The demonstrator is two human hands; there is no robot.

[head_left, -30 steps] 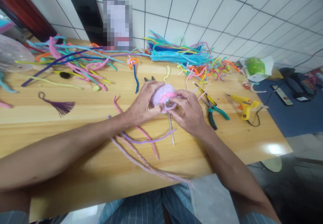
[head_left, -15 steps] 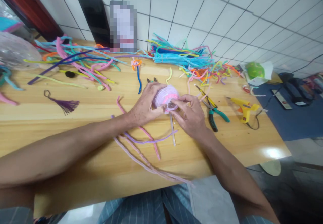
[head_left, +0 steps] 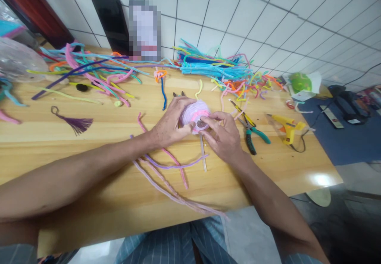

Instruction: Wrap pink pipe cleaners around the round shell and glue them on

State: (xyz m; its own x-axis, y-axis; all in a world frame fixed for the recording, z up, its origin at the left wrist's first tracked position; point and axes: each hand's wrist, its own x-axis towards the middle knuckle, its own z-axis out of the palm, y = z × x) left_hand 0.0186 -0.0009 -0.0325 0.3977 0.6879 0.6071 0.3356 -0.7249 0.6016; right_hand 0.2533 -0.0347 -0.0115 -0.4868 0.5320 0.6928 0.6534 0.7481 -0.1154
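Your left hand (head_left: 170, 123) grips rounded lilac-and-pink fuzzy piece (head_left: 193, 111); your right hand (head_left: 224, 135) fingers its right side, pinch unclear.

My left forearm (head_left: 80, 169) slants in from between eight and nine o'clock; my left hand (head_left: 169, 123) is cupped, its fingers (head_left: 181, 102) arched toward one o'clock, its thumb (head_left: 188, 129) toward three. My right forearm (head_left: 262, 188) slants in from four o'clock; my right hand (head_left: 225, 136) has its index finger (head_left: 213, 124) bent toward ten.
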